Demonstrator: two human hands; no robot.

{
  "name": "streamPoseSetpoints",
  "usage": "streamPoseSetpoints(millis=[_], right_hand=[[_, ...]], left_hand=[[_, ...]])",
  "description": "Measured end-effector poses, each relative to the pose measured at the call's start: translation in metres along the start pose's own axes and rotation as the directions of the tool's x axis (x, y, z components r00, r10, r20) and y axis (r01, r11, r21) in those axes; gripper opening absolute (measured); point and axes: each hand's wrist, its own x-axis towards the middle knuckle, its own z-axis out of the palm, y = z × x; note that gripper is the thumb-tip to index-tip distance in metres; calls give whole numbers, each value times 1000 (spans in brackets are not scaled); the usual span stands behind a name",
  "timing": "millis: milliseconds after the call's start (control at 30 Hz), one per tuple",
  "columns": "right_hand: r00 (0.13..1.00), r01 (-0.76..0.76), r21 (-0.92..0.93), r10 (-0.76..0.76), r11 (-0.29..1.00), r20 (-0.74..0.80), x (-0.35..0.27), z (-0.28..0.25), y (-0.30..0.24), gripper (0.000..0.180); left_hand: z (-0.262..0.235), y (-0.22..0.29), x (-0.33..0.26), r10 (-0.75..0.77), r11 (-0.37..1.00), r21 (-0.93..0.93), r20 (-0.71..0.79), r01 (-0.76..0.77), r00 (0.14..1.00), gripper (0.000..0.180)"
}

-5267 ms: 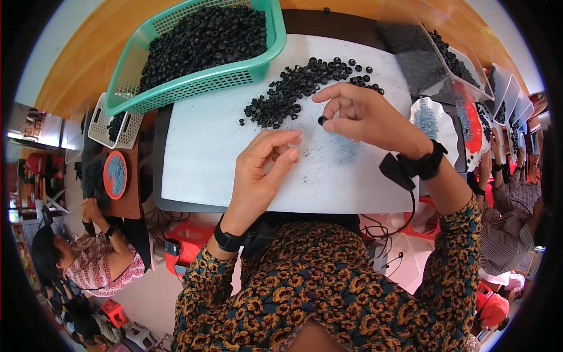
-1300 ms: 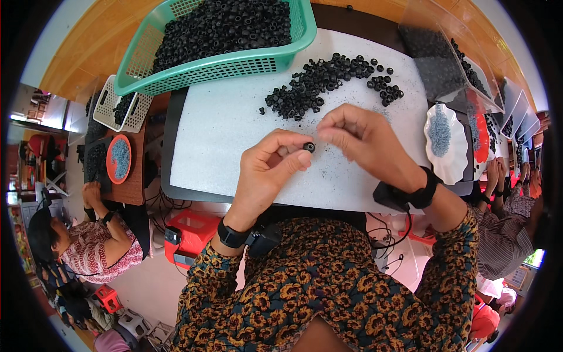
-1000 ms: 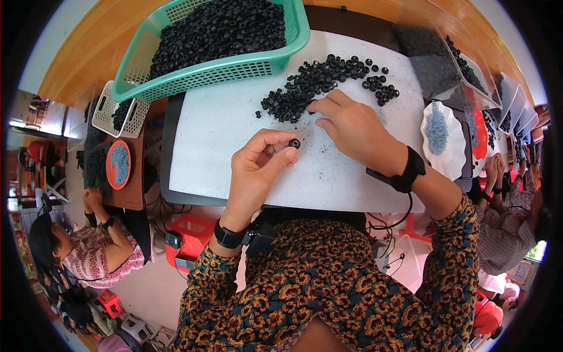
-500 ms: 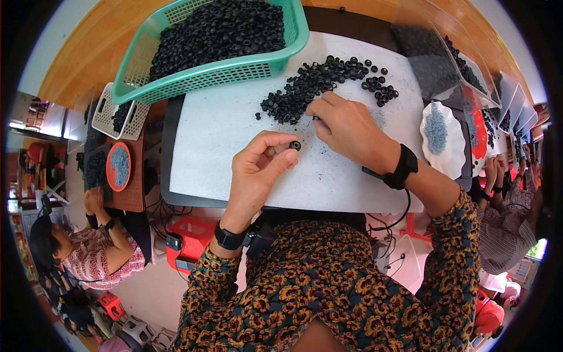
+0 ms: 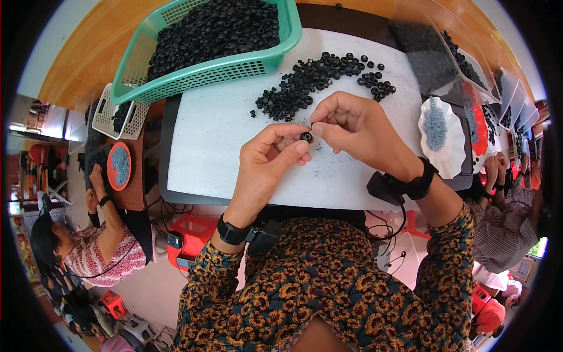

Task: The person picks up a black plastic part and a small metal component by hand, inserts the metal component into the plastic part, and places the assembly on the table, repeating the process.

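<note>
A small round black part with a hole in its middle (image 5: 306, 137) is pinched between the thumb and fingers of my left hand (image 5: 263, 167). Close against it on the right, my right hand (image 5: 360, 132) has thumb and forefinger pressed together. What that pinch holds, if anything, is hidden. Both hands are just above the white foam mat (image 5: 205, 146). Beyond them on the mat lies a heap of small black parts (image 5: 284, 100), with a looser cluster of black round parts (image 5: 378, 87) to its right.
A green basket (image 5: 205, 75) full of black parts stands at the far left. On the right sits a white wavy-edged dish (image 5: 451, 161) of pale blue bits, near a clear plastic bin (image 5: 448, 50). Leftward are a cream basket (image 5: 136, 126), an orange bowl (image 5: 121, 186) and a seated co-worker (image 5: 102, 252).
My right hand has come from the heap's edge toward me and met the left. My left hand has shifted slightly right, still holding the black part. The co-worker's hands on the left moved apart.
</note>
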Motion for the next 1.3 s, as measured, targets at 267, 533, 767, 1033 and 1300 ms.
streamPoseSetpoints(millis=[267, 533, 767, 1033, 1300], right_hand=[[998, -8, 119, 15, 993, -58, -13, 0, 15, 18], [990, 75, 126, -58, 989, -132, -14, -5, 14, 20], [971, 136, 135, -104, 982, -217, -17, 5, 22, 18], [953, 165, -64, -176, 984, -247, -20, 0, 14, 13], [925, 284, -224, -328, 932, -193, -20, 0, 17, 11]], left_hand=[[9, 3, 4, 32, 998, -59, 45, -30, 998, 22], [9, 2, 8, -12, 999, -33, 40, 14, 999, 20], [14, 2, 10, 6, 996, -89, 26, -3, 1000, 22], [12, -1, 11, 13, 997, -70, 35, -11, 999, 20], [13, 2, 13, 68, 998, -24, 75, -66, 995, 20]])
